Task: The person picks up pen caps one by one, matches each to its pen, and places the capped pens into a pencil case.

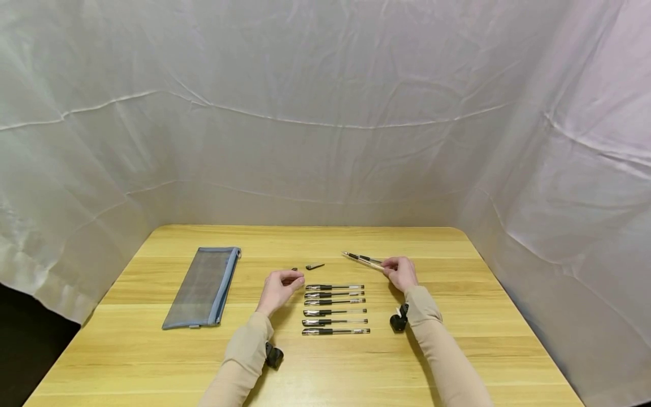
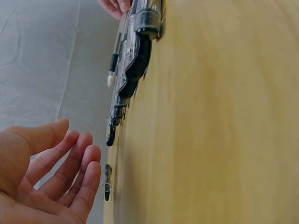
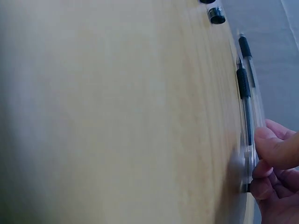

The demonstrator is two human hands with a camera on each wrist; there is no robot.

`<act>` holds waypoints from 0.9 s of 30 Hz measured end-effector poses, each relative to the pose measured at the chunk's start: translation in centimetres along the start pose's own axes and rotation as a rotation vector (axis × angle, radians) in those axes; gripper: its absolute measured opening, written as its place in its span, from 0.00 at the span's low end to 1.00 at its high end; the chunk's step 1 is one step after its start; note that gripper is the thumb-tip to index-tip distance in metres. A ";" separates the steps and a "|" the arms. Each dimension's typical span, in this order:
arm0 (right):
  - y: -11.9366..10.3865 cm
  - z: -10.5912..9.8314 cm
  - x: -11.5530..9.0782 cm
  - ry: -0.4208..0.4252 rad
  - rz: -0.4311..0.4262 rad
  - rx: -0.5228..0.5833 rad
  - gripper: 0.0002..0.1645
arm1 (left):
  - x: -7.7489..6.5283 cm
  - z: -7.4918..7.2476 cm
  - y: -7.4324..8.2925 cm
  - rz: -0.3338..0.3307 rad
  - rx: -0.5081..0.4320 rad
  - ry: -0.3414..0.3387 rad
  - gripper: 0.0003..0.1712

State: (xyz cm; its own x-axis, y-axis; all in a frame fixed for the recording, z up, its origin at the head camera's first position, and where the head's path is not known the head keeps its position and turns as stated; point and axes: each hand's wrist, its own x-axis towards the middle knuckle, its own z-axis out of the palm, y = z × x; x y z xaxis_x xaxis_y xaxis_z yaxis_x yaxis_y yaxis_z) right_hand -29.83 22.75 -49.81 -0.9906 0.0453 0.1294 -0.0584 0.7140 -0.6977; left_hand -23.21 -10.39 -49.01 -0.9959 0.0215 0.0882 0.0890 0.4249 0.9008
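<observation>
My right hand [image 1: 400, 273] pinches an uncapped gel pen [image 1: 370, 263] by its clear rear end, between thumb and fingers. Alongside it lies a second uncapped pen [image 3: 244, 86] on the table, its black grip showing in the right wrist view. Loosely bent and holding nothing visible, the fingers of my left hand [image 1: 282, 287] hover close to the table. A dark pen cap [image 1: 315, 266] with a clip lies beyond its fingertips, and another small dark piece [image 1: 294, 269] peeks out just behind the hand. Several capped pens [image 1: 335, 310] lie in a column between both hands.
A blue-edged mesh zip pouch [image 1: 199, 289] lies flat at the left. The wooden table [image 1: 325, 373] is bordered at the back and right by grey-white cloth [image 1: 325, 158].
</observation>
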 end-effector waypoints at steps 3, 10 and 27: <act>-0.1 0.1 -0.2 0.006 0.006 0.011 0.07 | -0.1 0.0 0.0 0.013 0.001 -0.004 0.12; -0.5 0.3 -1.0 0.015 -0.015 0.038 0.09 | -0.1 0.0 -0.1 0.019 -0.004 -0.002 0.12; -1.0 0.5 -2.6 -0.032 0.034 0.234 0.12 | 0.0 0.1 -0.2 -0.015 -0.014 0.001 0.13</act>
State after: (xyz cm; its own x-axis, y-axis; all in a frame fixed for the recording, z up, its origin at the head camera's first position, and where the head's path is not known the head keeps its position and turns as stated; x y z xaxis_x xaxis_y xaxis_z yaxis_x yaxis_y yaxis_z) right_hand -27.25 21.51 -49.81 -0.9957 0.0415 0.0832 -0.0486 0.5305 -0.8463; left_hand -23.27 -10.39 -49.26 -0.9970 0.0142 0.0755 0.0746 0.4129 0.9077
